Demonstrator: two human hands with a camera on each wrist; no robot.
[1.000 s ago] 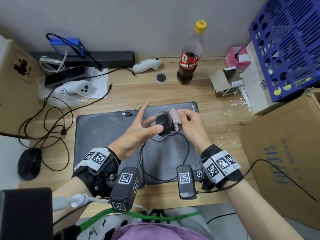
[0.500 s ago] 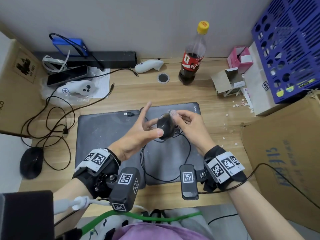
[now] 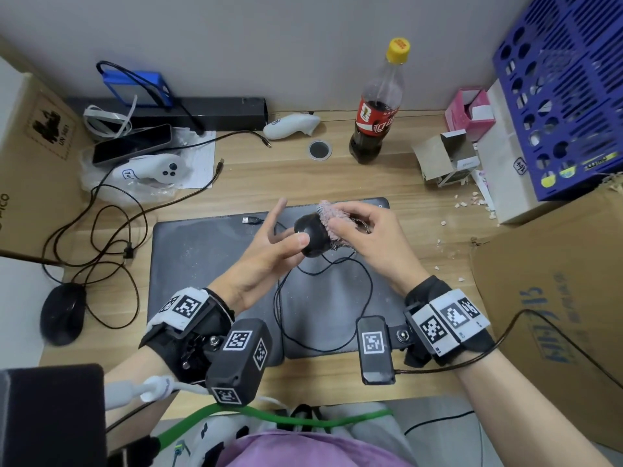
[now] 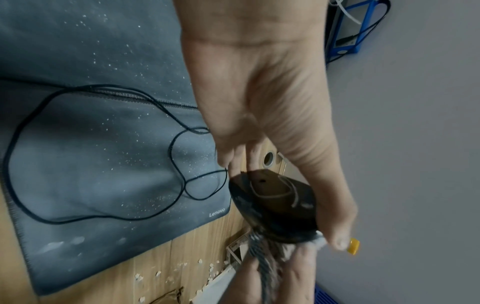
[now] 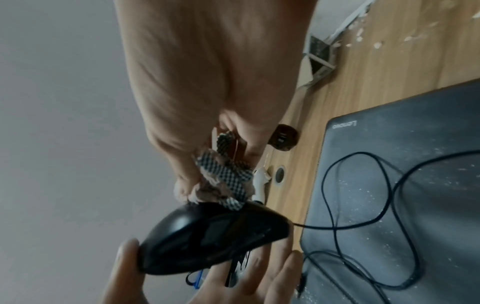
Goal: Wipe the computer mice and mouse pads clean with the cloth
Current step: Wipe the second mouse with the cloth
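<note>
1. Under my hands, the wide grey fabric mouse pad (image 3: 215, 264) is lying dusty on the wooden desk (image 3: 387, 183).
2. My left hand (image 3: 259, 261) is gripping the glossy black wired mouse (image 3: 312, 235) above it.
3. My right hand (image 3: 367, 237) is pinching the fuzzy pink cloth (image 3: 332, 219) against it.

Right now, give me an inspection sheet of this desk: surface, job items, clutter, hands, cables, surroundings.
Surface: wooden desk, white crumbs at its right.
Job's things: wired mouse held above the pads; cloth against it; two grey pads speckled with dust; second mouse at the left edge.
Clutter: cola bottle, two white controllers, phone, small open boxes.
Hands: left hand grips the wired mouse; right hand pinches the cloth.
Cables: mouse cable looped on the pads; black leads tangled at left.
Surroundings: grey wall, blue crate, cardboard boxes.
</note>
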